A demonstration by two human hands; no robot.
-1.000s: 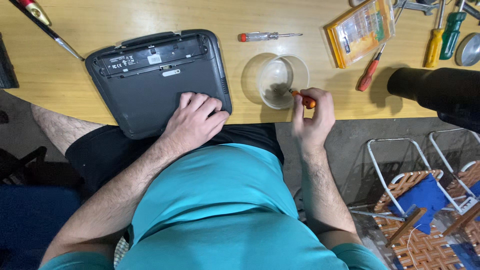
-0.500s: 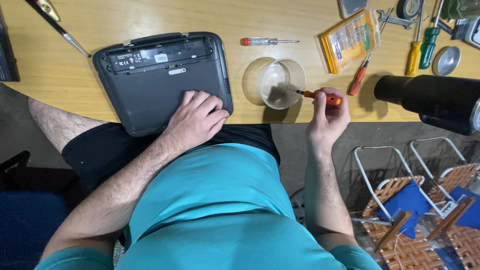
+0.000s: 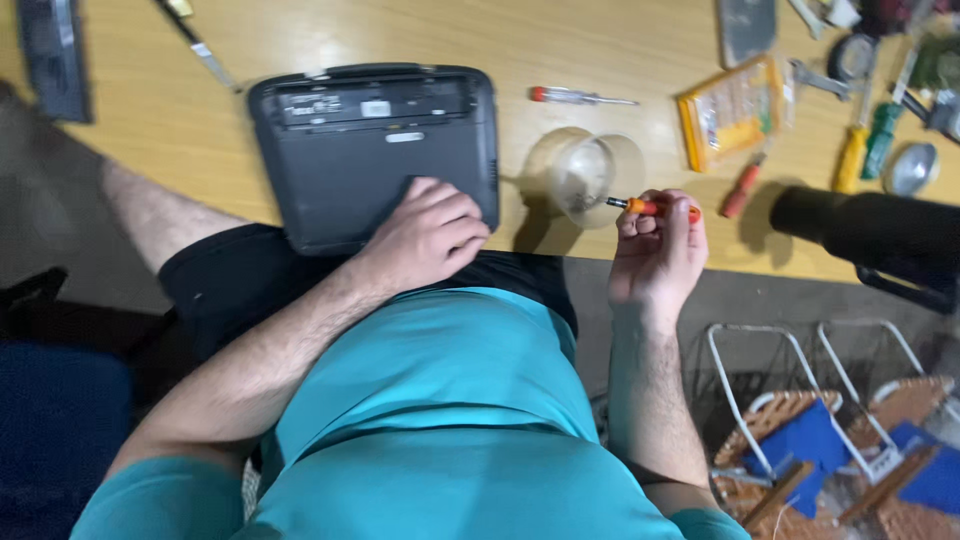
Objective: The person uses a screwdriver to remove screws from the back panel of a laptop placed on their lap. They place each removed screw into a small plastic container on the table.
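Note:
A dark grey flat device (image 3: 360,150) lies back side up on the wooden table (image 3: 600,50), its near edge hanging over the table's front. My left hand (image 3: 425,240) rests flat on its near right corner. My right hand (image 3: 655,250) grips a small orange-handled screwdriver (image 3: 650,207), whose metal tip points left into a clear plastic cup (image 3: 585,175) standing beside the device.
A red-capped thin screwdriver (image 3: 580,97), an orange packet (image 3: 730,115), several screwdrivers (image 3: 860,150) and a small metal lid (image 3: 910,170) lie at the back right. A black cylindrical tool (image 3: 870,230) rests at the right edge. Wicker chairs (image 3: 800,440) stand below.
The view has shifted, so the table sits further right in frame. My right hand with the orange screwdriver has drawn slightly out of the cup. My left hand stays on the device.

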